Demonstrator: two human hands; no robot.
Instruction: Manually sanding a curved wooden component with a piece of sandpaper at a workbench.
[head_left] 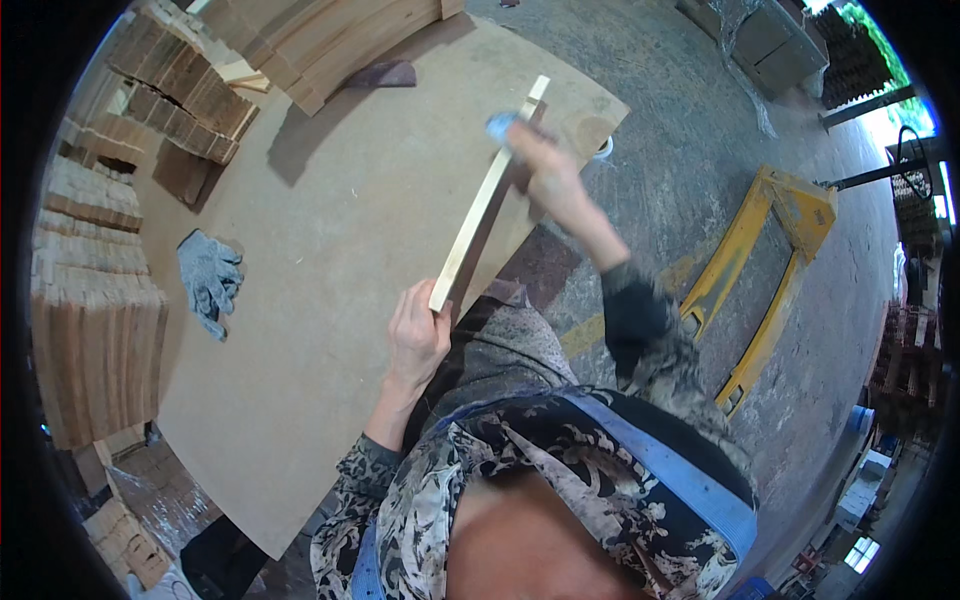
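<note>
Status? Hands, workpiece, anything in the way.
Left hand holding near end of pale wooden strip. Right hand blurred at its far part, light-blue item at fingers. Strip slants away rightward. Gray glove off left, apart from strip.

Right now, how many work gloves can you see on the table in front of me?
1. The gray glove lies on the tabletop, between the tall wood stack and your left hand. Another could be hidden behind the stacks.

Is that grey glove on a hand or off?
Off: the grey glove lies on the tabletop, while the left hand and blurred right hand, both bare, are at the wooden strip.
</note>
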